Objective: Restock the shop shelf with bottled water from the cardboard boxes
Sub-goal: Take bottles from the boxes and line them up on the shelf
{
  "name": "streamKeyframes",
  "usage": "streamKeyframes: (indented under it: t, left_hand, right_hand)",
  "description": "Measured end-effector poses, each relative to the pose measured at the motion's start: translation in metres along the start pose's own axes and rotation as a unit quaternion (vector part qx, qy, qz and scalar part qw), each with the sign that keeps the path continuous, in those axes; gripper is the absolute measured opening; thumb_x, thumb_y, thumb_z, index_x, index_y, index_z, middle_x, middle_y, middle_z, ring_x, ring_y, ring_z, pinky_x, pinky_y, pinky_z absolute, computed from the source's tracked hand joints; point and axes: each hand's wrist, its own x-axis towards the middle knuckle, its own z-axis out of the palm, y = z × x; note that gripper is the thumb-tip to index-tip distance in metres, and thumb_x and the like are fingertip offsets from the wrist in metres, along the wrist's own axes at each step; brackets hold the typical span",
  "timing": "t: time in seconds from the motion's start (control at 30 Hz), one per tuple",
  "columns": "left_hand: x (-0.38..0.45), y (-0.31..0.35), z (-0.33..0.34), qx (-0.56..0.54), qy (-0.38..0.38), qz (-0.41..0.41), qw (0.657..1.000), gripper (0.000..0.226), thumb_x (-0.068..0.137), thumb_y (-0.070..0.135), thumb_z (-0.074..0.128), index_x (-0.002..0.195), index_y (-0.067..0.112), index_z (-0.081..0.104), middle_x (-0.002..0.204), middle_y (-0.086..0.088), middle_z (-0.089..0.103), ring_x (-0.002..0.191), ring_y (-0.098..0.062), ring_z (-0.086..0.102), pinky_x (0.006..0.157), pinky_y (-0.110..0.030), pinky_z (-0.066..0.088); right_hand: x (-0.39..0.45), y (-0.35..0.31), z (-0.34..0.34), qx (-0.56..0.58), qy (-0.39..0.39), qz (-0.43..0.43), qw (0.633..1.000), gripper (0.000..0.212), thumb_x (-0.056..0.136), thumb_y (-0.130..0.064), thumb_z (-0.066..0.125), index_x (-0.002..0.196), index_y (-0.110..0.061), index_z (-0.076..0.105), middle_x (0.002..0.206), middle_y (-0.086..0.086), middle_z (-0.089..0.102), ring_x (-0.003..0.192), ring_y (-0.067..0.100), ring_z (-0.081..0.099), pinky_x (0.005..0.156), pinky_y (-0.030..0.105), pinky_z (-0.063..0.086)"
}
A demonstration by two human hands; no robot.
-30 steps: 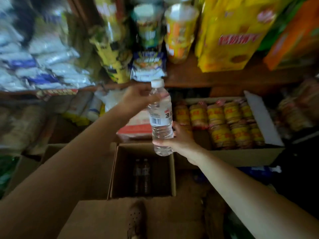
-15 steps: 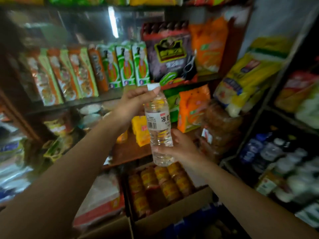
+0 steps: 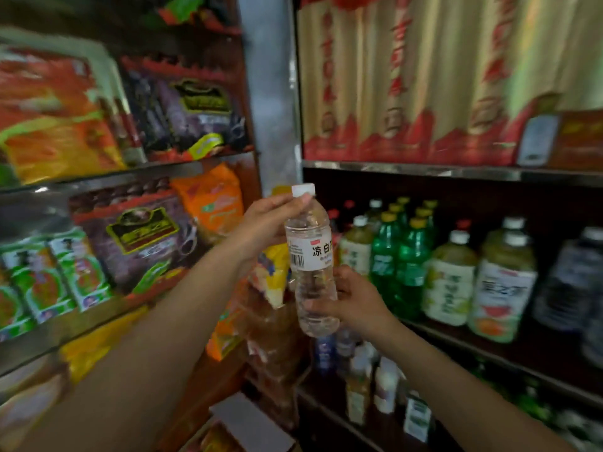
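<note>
Shelves packed the little shop on both sides, snack bags (image 3: 137, 243) crammed on the left ones, all pretty blurry. On the right, a dark drinks shelf (image 3: 509, 357) carried green soda bottles (image 3: 404, 265) and bigger tea bottles (image 3: 502, 282) standing in a row, with red and gold boxes (image 3: 424, 79) lined up on the shelf above. Lower down there were more small bottles (image 3: 359, 386), too smeared to tell what they were.

The person stood between the two racks holding one water bottle (image 3: 311, 265) up in the air, upright, just in front of the drinks shelf and not resting on anything. It was clear plastic with a white cap (image 3: 303, 190) and a white label with a barcode. The left hand (image 3: 270, 223) had its grip up at the neck, thumb and fingertips pinching right under the cap. The right hand (image 3: 355, 301) had its grip around the lower part, fingers curled behind the bottle and thumb across the front. So both grips were closed on that same bottle, top and bottom.

Down at the bottom edge a flap of a cardboard box (image 3: 251, 425) poked into view, near the foot of the left rack. Couldn't make out what was inside it.
</note>
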Motion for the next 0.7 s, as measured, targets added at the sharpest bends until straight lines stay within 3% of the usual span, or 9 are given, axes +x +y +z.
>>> streamKeyframes:
  t: [0.13,0.3,0.5,0.7]
  left_hand:
    - [0.021,0.011,0.065,-0.017,-0.067,0.016,0.997,0.021,0.089,0.036,0.059,0.081,0.025,0.075,0.089,0.005,0.074,0.089,-0.01,0.068,0.084,-0.028,0.05]
    - [0.038,0.017,0.138,-0.003,-0.123,0.02,0.992,0.04,0.084,0.047,0.064,0.109,0.016,0.067,0.107,0.0,0.071,0.103,-0.016,0.067,0.095,-0.038,0.051]
    - [0.043,0.032,0.223,0.042,-0.223,0.045,0.973,0.036,0.084,0.046,0.064,0.11,0.022,0.068,0.108,0.004,0.071,0.1,-0.01,0.065,0.09,-0.034,0.052]
    - [0.049,0.026,0.307,0.085,-0.27,0.049,0.958,0.03,0.07,0.04,0.08,0.095,0.025,0.071,0.095,0.006,0.072,0.091,-0.01,0.067,0.086,-0.034,0.053]
  right_hand:
    - [-0.014,0.006,-0.06,-0.018,0.087,-0.002,0.996,0.056,0.059,-0.034,0.089,0.106,-0.027,0.06,0.105,-0.008,0.067,0.098,0.012,0.064,0.086,0.041,0.056]
    - [-0.044,0.018,-0.127,-0.075,0.216,-0.003,0.973,0.051,0.055,-0.037,0.089,0.095,-0.039,0.057,0.097,-0.014,0.067,0.092,0.006,0.064,0.082,0.037,0.055]
    - [-0.084,0.039,-0.193,-0.102,0.308,0.032,0.945,0.053,0.058,-0.034,0.089,0.102,-0.03,0.059,0.097,-0.011,0.067,0.09,0.004,0.063,0.078,0.034,0.056]
    - [-0.119,0.056,-0.244,-0.159,0.377,0.084,0.909,0.052,0.067,-0.033,0.084,0.108,-0.024,0.054,0.089,-0.019,0.058,0.076,-0.005,0.055,0.056,0.015,0.04]
